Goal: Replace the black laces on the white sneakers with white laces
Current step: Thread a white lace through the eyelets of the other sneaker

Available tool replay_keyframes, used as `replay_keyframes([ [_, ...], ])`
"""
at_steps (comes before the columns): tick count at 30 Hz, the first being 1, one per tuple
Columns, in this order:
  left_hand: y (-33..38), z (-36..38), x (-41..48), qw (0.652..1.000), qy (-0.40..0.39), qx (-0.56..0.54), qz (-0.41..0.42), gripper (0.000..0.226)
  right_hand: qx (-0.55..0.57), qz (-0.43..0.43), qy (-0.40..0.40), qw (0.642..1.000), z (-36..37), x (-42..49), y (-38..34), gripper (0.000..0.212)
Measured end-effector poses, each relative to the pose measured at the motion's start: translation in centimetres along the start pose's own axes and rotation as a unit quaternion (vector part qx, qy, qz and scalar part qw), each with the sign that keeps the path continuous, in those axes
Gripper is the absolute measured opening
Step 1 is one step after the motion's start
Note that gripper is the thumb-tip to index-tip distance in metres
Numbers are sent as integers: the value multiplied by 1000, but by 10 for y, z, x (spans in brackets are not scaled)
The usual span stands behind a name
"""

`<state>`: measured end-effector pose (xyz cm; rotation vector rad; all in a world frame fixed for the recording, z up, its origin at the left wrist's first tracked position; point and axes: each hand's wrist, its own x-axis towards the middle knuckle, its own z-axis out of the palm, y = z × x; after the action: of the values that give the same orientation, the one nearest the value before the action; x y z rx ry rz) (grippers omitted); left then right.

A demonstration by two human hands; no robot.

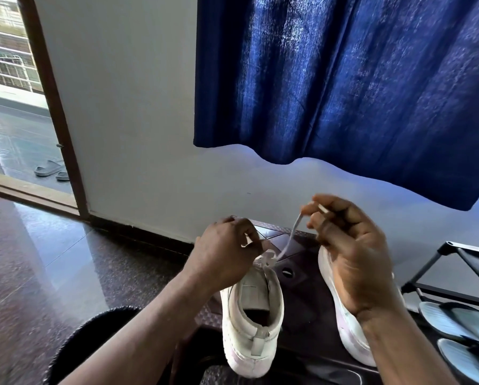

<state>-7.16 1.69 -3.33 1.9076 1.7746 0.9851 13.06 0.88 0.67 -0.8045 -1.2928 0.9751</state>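
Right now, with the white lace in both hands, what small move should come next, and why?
Probably pull both ends taut: the right hand pinches the white lace, which rises slack from the top of the sneaker; the left hand pinches its other end.

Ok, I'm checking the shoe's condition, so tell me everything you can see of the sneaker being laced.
The sneaker is white and looks leather-like, with a thick sole showing pinkish scuffs at the heel. Its heel faces the camera, with a pull tab at the back and a dark open collar. It sits toe-away on a dark textured mat. A white lace runs from its top eyelets; the left hand and right hand each pinch the lace.
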Motion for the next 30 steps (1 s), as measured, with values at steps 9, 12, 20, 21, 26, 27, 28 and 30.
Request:
replay_keyframes([
  [9, 2, -24, -39, 989, -48, -15, -138, 21, -365, -71, -139, 918, 31, -29, 55, 10],
  [12, -9, -25, -46, 978, -44, -114, -172, 16, -372, -52, -123, 919, 34, -32, 61, 12],
  [20, -14, -17, -65, 864, -17, -440, -243, 15, -375, -12, -97, 922, 38, -30, 62, 18],
  [21, -14, -16, -65, 860, -16, -449, -244, 17, -379, -14, -101, 920, 38, -30, 61, 15],
  [26, -16, -15, -62, 854, -17, -459, -246, 18, -369, 3, -127, 921, 44, -33, 57, 12],
  [27, -16, -15, -62, 853, -19, -462, -243, 18, -368, 7, -122, 922, 45, -32, 58, 11],
  [28, -16, -15, -63, 851, -22, -466, -240, 17, -368, 12, -113, 923, 46, -32, 58, 11],
  [30, -16, -14, -64, 850, -23, -472, -233, 16, -366, 23, -90, 926, 48, -31, 60, 14],
])
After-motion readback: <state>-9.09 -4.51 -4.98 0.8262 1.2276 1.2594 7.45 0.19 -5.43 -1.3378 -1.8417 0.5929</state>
